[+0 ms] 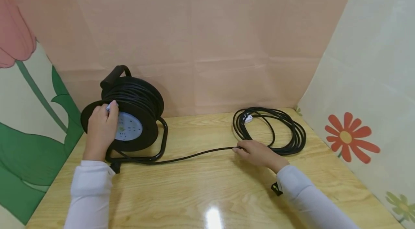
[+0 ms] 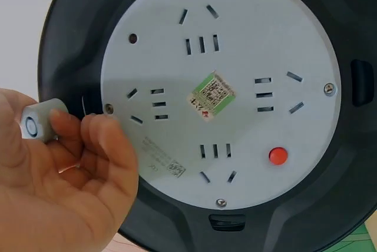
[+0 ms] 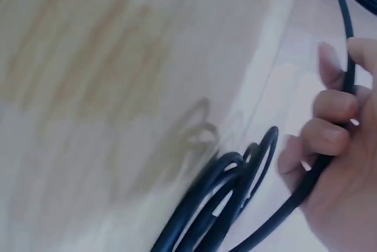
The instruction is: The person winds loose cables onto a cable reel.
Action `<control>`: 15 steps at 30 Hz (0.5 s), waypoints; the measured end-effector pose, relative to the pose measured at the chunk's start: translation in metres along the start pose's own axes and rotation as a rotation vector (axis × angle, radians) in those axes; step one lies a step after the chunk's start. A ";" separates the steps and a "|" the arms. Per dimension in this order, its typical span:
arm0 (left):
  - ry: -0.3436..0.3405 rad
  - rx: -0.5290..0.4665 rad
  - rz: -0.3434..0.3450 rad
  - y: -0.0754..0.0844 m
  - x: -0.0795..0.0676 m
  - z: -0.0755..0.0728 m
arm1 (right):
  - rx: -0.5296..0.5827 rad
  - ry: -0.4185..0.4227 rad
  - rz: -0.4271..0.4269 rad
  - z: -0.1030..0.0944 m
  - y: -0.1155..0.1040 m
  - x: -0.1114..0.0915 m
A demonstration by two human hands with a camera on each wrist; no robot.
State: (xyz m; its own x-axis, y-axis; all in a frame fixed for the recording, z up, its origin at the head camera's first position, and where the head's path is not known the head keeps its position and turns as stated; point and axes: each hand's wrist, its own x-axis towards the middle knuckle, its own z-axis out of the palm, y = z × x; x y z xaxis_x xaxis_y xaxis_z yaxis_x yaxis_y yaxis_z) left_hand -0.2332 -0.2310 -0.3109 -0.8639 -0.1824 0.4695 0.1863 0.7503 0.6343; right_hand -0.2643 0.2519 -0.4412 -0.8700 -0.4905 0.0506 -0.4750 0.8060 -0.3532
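Observation:
A black cable reel (image 1: 150,136) stands upright at the left, with a round pale socket panel (image 2: 235,22) on its front. My left hand (image 1: 101,122) is at the front rim; in the left wrist view its fingers curl round the reel's pale grey knob (image 2: 42,121). Black cable (image 1: 194,156) runs from the reel low across the table to my right hand (image 1: 259,154). There, the right wrist view shows fingers curled round the cable (image 3: 277,216), which passes through the palm. Right of this hand lies a loose coil of cable (image 1: 295,128).
A white plug (image 1: 248,117) lies within the coil. The reel stands on a black tube frame (image 1: 165,135), with a carrying handle (image 1: 111,77) on top. The wooden table (image 1: 181,193) meets a pink-beige backdrop (image 1: 227,41) and flower-printed side walls (image 1: 363,88).

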 end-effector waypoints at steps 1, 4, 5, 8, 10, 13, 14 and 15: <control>0.010 0.001 -0.001 0.000 0.000 0.000 | 0.007 0.017 -0.008 -0.002 -0.001 0.000; 0.027 -0.003 -0.003 -0.002 0.001 0.002 | -0.010 0.102 -0.031 -0.010 -0.002 -0.001; 0.030 -0.004 -0.001 -0.003 0.001 0.002 | -0.016 0.135 -0.042 -0.013 -0.002 -0.001; 0.025 -0.008 0.004 -0.004 0.002 0.002 | -0.040 0.234 -0.069 -0.020 -0.003 -0.001; 0.016 -0.007 0.002 -0.004 0.002 0.001 | -0.061 0.293 -0.082 -0.023 -0.002 -0.001; -0.001 -0.003 -0.004 -0.004 0.002 0.000 | -0.096 0.358 -0.067 -0.027 0.002 -0.003; -0.003 -0.003 -0.006 -0.003 0.002 0.000 | -0.103 0.374 -0.060 -0.028 0.004 -0.004; -0.004 -0.001 -0.006 -0.003 0.001 0.000 | -0.106 0.383 -0.052 -0.029 0.005 -0.005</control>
State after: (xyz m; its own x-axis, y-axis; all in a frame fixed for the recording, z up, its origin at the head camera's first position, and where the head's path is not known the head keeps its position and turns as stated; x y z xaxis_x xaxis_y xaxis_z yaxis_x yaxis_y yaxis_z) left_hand -0.2347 -0.2339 -0.3123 -0.8669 -0.1847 0.4630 0.1814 0.7483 0.6381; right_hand -0.2662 0.2680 -0.4166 -0.8213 -0.3887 0.4177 -0.5133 0.8229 -0.2434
